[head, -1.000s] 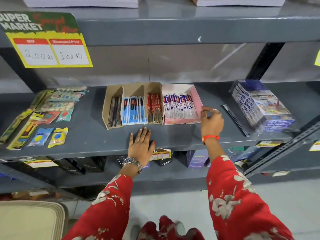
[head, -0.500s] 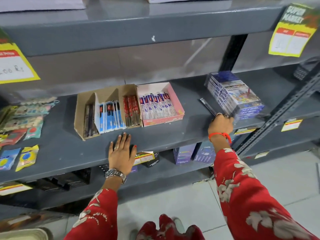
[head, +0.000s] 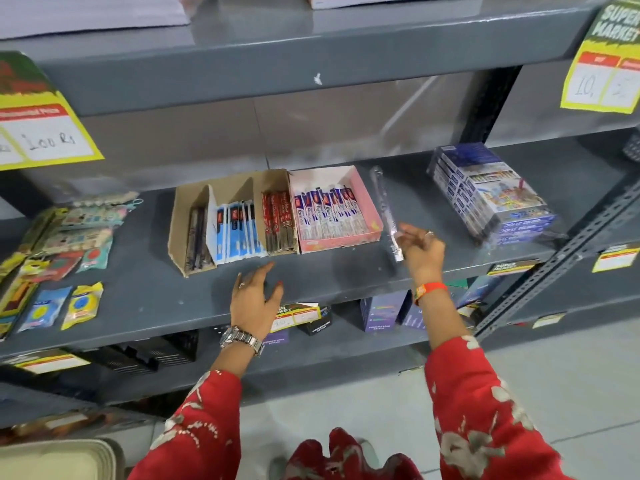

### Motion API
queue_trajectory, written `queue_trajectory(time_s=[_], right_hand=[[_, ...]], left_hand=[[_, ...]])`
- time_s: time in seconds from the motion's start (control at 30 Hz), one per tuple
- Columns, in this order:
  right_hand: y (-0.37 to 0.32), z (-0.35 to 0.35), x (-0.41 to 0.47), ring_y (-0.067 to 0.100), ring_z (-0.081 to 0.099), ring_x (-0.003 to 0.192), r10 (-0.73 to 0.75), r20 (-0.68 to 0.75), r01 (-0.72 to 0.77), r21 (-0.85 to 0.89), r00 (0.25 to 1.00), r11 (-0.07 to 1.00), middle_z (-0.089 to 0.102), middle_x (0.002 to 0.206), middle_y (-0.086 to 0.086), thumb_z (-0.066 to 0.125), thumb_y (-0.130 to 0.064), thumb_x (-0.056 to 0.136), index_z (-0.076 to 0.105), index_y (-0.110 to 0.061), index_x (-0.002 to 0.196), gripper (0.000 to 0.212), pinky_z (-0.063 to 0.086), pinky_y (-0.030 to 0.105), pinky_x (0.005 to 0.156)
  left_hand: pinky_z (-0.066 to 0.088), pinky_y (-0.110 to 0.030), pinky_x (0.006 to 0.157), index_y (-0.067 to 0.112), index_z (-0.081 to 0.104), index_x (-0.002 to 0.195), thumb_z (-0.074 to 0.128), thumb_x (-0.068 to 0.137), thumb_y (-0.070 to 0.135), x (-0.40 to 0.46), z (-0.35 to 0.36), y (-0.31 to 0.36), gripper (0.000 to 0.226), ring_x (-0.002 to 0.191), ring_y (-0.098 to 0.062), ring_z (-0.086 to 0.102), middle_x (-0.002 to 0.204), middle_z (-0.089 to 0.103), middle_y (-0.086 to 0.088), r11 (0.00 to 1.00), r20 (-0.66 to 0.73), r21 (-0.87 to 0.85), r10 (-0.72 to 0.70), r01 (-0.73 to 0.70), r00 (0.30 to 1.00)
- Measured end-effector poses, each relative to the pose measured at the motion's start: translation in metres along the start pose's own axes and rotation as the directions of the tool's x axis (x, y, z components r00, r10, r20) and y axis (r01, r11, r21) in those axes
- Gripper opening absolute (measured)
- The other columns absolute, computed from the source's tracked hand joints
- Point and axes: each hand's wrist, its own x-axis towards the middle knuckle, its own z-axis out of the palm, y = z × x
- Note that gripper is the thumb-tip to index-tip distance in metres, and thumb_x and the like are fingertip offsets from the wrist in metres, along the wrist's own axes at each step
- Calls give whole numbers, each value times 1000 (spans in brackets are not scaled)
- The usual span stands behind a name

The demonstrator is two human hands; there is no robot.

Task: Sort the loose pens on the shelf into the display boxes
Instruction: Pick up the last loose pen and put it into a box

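My right hand (head: 420,252) grips a dark pen in a clear sleeve (head: 383,206) by its near end, lifted above the grey shelf (head: 156,299) just right of the pink display box (head: 363,199). That box holds several white and purple packed pens. Left of it stands a brown cardboard box (head: 180,220) with three compartments: dark pens, blue and white pens, red pens. My left hand (head: 254,299) hovers over the shelf's front edge below the boxes, fingers apart and empty.
A shrink-wrapped stack of blue boxes (head: 491,195) sits at the right of the shelf. Flat packets of small goods (head: 59,258) lie at the left. Yellow price signs hang from the upper shelf. A slotted metal upright (head: 554,254) crosses at the right.
My right hand reached right to the pen by the blue boxes, took hold of it and carried it left toward the pink box. My left hand lifted off the shelf.
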Motion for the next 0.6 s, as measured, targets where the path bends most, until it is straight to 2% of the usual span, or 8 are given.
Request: queue_trajectory(time_s=[0.03, 0.1, 0.13, 0.2, 0.27, 0.37, 0.5, 0.6], right_hand=[[5, 8, -12, 5, 63, 47, 27, 98, -37, 98, 995, 995, 74, 58, -1, 35, 18, 79, 65, 7, 67, 34, 55, 20, 60], [14, 22, -45, 0, 63, 53, 50, 285, -62, 34, 957, 997, 72, 61, -10, 45, 15, 87, 65, 9, 93, 22, 51, 12, 52], [22, 28, -59, 2, 62, 60, 54, 355, -56, -4, 933, 998, 71, 68, -8, 52, 12, 86, 64, 8, 104, 22, 49, 11, 54], [33, 41, -82, 7, 60, 70, 90, 483, -69, -61, 871, 996, 67, 81, 2, 59, 7, 84, 62, 6, 112, 29, 49, 12, 60], [39, 55, -96, 11, 60, 75, 132, 551, -98, -91, 824, 991, 66, 88, 5, 59, 6, 84, 61, 7, 115, 31, 50, 16, 67], [42, 71, -109, 15, 62, 80, 159, 603, -131, -91, 782, 987, 68, 90, 8, 60, 6, 84, 61, 8, 114, 30, 50, 27, 82], [47, 81, -117, 0, 66, 66, 186, 639, -135, -128, 747, 983, 72, 76, -6, 63, 3, 83, 67, -2, 103, 21, 55, 14, 61], [49, 86, -122, 3, 69, 59, 208, 670, -179, -113, 713, 977, 71, 75, 0, 60, 7, 83, 66, -2, 97, 18, 57, 15, 57]], left_hand=[[35, -44, 106, 10, 58, 115, 61, 81, 11, 1, -4, 7, 34, 94, -33, 60, 95, 69, -18, 997, -14, -83, 8, -9, 1000], [43, -27, 98, 7, 61, 110, 60, 83, 8, 3, -13, 25, 27, 101, -24, 60, 107, 66, -9, 920, 30, -386, -56, 63, 998], [45, -20, 92, 4, 60, 110, 58, 84, 5, 7, -17, 34, 27, 101, -21, 59, 108, 64, -7, 831, 81, -540, -109, 135, 991], [49, -19, 81, -4, 55, 113, 55, 84, 0, 15, -23, 48, 29, 88, -16, 61, 100, 63, -8, 619, 196, -729, -218, 291, 956], [52, -17, 64, -6, 53, 113, 54, 85, -1, 20, -31, 54, 29, 70, -8, 64, 88, 62, -8, 491, 287, -773, -293, 401, 912], [55, -23, 61, -9, 52, 111, 52, 85, -3, 21, -43, 52, 27, 80, -24, 62, 97, 61, -25, 428, 316, -794, -317, 432, 894], [57, -24, 57, -1, 52, 104, 50, 86, -3, 23, -61, 41, 18, 63, -15, 70, 99, 66, -27, 380, 283, -845, -278, 376, 918], [57, -23, 58, 4, 56, 96, 51, 86, -2, 29, -75, 36, 13, 65, -14, 70, 106, 61, -25, 369, 258, -867, -245, 336, 935]])
